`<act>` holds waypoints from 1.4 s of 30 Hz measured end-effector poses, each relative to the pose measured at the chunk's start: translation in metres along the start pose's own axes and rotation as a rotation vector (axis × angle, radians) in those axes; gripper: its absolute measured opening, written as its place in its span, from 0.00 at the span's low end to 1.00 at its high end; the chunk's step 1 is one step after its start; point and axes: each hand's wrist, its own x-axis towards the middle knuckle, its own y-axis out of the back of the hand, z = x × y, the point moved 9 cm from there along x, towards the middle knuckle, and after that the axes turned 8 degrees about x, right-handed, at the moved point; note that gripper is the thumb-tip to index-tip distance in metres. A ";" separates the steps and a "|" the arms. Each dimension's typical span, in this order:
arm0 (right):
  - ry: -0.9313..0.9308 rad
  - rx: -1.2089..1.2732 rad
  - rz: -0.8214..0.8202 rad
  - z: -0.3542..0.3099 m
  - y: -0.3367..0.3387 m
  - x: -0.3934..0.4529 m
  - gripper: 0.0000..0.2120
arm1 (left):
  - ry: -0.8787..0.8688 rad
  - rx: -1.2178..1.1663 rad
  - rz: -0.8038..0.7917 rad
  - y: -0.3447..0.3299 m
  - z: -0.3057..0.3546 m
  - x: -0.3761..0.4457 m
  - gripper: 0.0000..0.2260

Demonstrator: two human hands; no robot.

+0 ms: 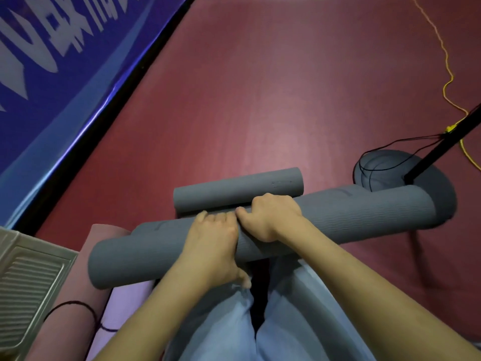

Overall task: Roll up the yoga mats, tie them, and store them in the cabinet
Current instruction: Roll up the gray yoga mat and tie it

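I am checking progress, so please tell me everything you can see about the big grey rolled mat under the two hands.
The big grey rolled mat is a long, thick roll of matte, foam-like material with a fine wavy texture. It lies almost level across the person's lap, its right end higher in the picture. The left hand and right hand both grip its middle. No tie shows on it. A smaller grey roll lies just beyond it.

Looks like a gym or sports hall: dark-red sport floor [260,87], blue banner [52,74] w/ big white characters along wall, rolled yoga mats [234,194], black stand pole [442,149] w/ cables.
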 end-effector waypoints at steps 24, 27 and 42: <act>0.178 -0.324 0.002 0.052 0.014 -0.019 0.38 | -0.005 -0.165 -0.200 -0.002 -0.030 0.037 0.33; 0.183 -0.305 -0.047 0.046 0.017 -0.026 0.38 | -0.011 -0.161 -0.216 0.001 -0.027 0.028 0.31; 0.125 -0.220 -0.112 0.041 -0.014 -0.163 0.32 | -0.126 -0.067 -0.230 0.005 0.037 -0.082 0.28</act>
